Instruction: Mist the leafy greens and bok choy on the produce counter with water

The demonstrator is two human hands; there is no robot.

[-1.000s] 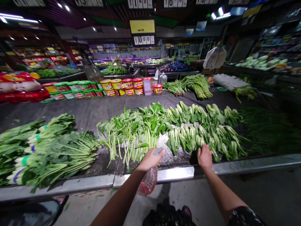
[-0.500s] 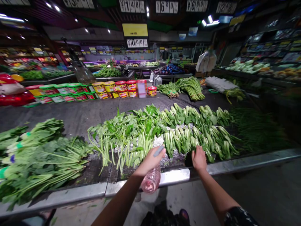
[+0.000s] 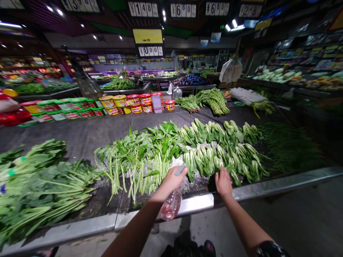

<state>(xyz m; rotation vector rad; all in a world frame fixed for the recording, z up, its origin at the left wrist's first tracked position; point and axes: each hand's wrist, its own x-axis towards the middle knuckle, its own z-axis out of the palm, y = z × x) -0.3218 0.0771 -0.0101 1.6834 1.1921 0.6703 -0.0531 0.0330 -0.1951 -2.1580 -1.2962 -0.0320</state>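
My left hand (image 3: 174, 178) is closed around a spray bottle (image 3: 170, 206). Its ribbed, clear pinkish body hangs below the hand over the metal edge, and a grey top shows above the fingers. My right hand (image 3: 223, 181) reaches to the near row of bok choy (image 3: 205, 159), fingers stretched forward and thumb apart. The fingertips touch the lower leaves of one bok choy; I see no grip on it. A second row of bok choy (image 3: 210, 131) lies behind. Left of these spreads a pile of water spinach (image 3: 144, 153), leaves away from me and stems toward me.
Leafy bunches (image 3: 53, 178) lie at the left. Stacked tins (image 3: 108, 102) line the back, beside tied green bunches (image 3: 214, 101) and a white-wrapped bundle (image 3: 248, 95). The metal edge (image 3: 197, 203) crosses in front. Price signs (image 3: 150, 51) hang above.
The view has turned a little to the right, so the stand appears shifted left. My left hand keeps hold of the spray bottle, and my right hand stays at the bok choy.
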